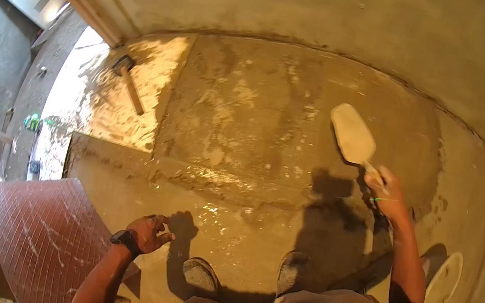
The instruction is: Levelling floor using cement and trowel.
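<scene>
Wet mortar bed (272,131) lies before you, so your right hand (385,193) wraps its fingers around the trowel (354,137) above it while your left hand (147,232) hangs loosely curled, empty.

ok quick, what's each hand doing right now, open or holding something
left hand: open, fingers loosely curled, holding nothing, beside the reddish-brown grid-backed tile.
right hand: closed on the handle of the mortar-caked flat trowel.

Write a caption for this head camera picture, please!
Crouching on a wet floor, right hand holds a trowel; left hand hovers empty.
</scene>
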Demonstrator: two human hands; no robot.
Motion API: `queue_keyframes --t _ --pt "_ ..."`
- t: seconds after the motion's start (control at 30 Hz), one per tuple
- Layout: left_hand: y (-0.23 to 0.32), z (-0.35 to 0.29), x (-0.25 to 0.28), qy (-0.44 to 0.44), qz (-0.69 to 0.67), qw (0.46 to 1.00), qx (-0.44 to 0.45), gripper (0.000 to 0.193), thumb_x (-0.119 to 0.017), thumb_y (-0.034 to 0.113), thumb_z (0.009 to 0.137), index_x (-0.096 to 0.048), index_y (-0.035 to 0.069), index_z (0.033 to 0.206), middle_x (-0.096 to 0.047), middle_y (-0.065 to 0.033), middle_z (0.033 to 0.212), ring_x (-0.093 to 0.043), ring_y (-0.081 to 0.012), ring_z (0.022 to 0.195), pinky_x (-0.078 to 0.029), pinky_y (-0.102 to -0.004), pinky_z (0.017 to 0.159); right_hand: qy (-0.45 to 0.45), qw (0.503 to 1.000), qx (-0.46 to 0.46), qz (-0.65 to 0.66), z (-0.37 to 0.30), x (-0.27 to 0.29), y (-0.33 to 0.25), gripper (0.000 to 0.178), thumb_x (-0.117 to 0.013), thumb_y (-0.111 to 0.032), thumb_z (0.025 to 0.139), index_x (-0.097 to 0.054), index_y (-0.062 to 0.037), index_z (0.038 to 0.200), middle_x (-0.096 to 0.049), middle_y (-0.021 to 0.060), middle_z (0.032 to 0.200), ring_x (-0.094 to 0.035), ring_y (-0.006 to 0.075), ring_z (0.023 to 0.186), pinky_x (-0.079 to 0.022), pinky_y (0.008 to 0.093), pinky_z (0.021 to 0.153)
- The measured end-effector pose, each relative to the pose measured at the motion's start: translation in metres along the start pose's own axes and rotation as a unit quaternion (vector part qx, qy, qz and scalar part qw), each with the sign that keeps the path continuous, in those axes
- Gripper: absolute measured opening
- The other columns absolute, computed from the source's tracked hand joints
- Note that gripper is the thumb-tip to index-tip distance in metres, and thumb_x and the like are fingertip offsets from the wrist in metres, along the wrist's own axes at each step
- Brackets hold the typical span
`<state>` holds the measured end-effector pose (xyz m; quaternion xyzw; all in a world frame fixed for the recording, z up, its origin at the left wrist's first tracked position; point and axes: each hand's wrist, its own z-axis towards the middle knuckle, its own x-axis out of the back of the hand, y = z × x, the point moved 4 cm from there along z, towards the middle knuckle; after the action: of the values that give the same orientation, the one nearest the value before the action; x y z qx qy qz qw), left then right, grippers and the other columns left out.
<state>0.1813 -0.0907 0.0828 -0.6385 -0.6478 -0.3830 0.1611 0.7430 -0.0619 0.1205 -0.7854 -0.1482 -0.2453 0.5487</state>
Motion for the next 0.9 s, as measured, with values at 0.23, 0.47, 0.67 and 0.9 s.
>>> queue_keyframes --t 0.23,0.47,0.67,0.9 --pt "0.134 0.086 0.023 0.029 0.000 0.999 -0.038 0.050 -0.072 0.038 0.083 -0.062 0.001 0.114 -0.069 -0.0200 0.094 -0.067 -0.0338 0.086 -0.053 -0.0417 0.078 0.271 0.952 -0.139 -0.021 -0.180 0.243 0.126 0.042 -0.065 -0.036 0.093 -0.059 0.0008 0.113 -0.057 0.0035 0.076 -0.051 0.0099 0.063 -0.043 0.0277 0.056" --pt "0.198 0.114 -0.004 0.152 0.014 0.969 -0.192 0.048 -0.073 0.041 0.082 -0.062 0.002 0.108 -0.066 -0.0175 0.084 -0.064 -0.0391 0.083 -0.050 -0.0475 0.074 0.359 0.806 -0.330 -0.336 -0.359 0.404 0.224 0.035 -0.061 -0.029 0.089 -0.063 -0.0010 0.110 -0.068 0.0245 0.098 -0.065 0.0431 0.090 -0.050 0.0484 0.076" --pt "0.225 0.112 -0.028 0.022 0.085 0.989 -0.117 0.058 -0.076 0.051 0.079 -0.061 0.003 0.109 -0.067 -0.0167 0.088 -0.066 -0.0315 0.082 -0.053 -0.0451 0.070 0.292 0.757 -0.457 -0.365 -0.403 0.452 0.324 0.027 -0.065 -0.027 0.081 -0.068 -0.0004 0.084 -0.068 0.0193 0.080 -0.066 0.0399 0.077 -0.052 0.0466 0.069" --pt "0.142 0.120 -0.038 0.059 -0.035 0.990 -0.120 0.051 -0.079 0.042 0.077 -0.062 0.003 0.104 -0.066 -0.0139 0.080 -0.065 -0.0287 0.075 -0.052 -0.0441 0.069 0.236 0.848 -0.463 -0.100 -0.358 0.433 0.466 0.025 -0.069 -0.020 0.080 -0.072 0.0043 0.082 -0.070 0.0170 0.075 -0.064 0.0215 0.055 -0.051 0.0394 0.048"
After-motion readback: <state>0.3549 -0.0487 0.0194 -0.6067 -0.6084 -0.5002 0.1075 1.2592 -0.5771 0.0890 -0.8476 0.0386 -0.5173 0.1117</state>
